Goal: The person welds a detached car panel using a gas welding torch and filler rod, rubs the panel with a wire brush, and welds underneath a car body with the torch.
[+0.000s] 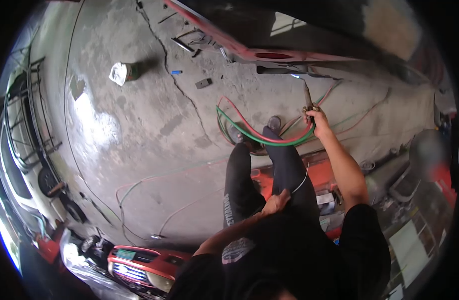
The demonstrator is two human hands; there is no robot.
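My right hand (317, 120) is wrapped round the handle of a gas torch (307, 97), whose tip points up toward the lower edge of a dark and red car panel (279, 56). A small blue-white flame (296, 76) shows at the tip. Red and green hoses (269, 139) loop from the torch across my shins to the floor. Resting by my thigh, my left hand (278, 201) is closed on a thin pale rod (303, 181) that sticks up to the right.
A white-topped can (120, 73), a blue object (176, 72) and a dark block (203, 83) sit on the concrete floor. Red bodywork (262, 177) lies behind my legs. Vehicles stand at left, and a blurred person (432, 155) is at right.
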